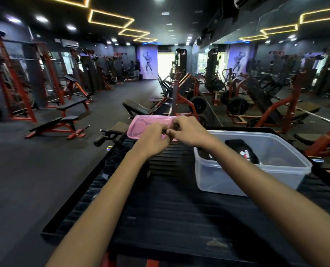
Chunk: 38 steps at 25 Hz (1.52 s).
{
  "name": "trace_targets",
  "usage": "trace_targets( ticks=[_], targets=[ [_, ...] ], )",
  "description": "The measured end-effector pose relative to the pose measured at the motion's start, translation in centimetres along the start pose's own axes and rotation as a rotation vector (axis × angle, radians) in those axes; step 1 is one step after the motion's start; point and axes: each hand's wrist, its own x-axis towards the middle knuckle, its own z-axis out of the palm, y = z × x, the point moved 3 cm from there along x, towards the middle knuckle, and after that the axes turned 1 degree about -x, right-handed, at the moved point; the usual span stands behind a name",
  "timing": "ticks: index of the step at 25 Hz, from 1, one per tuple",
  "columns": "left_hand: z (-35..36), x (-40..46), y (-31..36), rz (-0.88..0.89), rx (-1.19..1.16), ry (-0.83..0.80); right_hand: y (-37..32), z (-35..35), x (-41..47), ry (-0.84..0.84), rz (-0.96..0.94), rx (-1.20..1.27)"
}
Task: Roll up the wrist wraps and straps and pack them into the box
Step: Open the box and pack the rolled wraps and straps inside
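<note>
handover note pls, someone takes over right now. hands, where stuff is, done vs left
Left hand and right hand: both out front with curled fingers, working a dark strap between them; the grip itself is mostly hidden.
Clear box: open, to the right on the black ridged surface, at least one black rolled wrap inside.
Pink lid: lying beyond the hands.
More dark wraps lie at the left edge.
Done: some packed. Left: finish this roll, pack it and the rest.

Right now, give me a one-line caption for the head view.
Both hands, left and right, roll a dark strap beside the clear plastic box on a black ribbed platform.
</note>
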Motion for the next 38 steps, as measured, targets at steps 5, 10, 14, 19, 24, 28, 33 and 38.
trace_targets(
  ticks=[5,10,14,19,24,28,33,38],
  targets=[
    [-5.4,-7.3,-5.0,-0.125,0.006,0.091,-5.6,4.7,-2.0,-0.026,-0.047,0.231],
    [-7.6,-14.6,-6.9,-0.181,-0.160,0.213,-7.4,6.0,-6.6,0.077,-0.062,0.429],
    [-7.9,-18.1,-9.0,-0.229,-0.176,0.144,-8.3,8.0,-8.9,0.036,-0.056,0.462],
    [-7.0,-19.9,-10.2,-0.100,-0.163,-0.246,-8.5,11.5,-9.1,-0.016,0.032,0.326],
    [-5.9,-19.4,-11.4,0.000,0.056,-0.386,-9.8,12.9,-8.1,0.002,0.114,0.157],
    [-5.5,-19.0,-12.2,0.074,0.096,-0.363,-10.6,13.4,-7.4,0.024,0.153,0.049],
    [-6.1,-18.9,-12.2,-0.062,-0.343,-0.175,-9.0,12.5,-7.6,0.039,0.228,0.354],
    [-4.4,-16.6,-9.1,-0.210,-0.970,-0.151,-5.5,10.7,-8.8,-0.005,0.348,1.093]
  ],
)
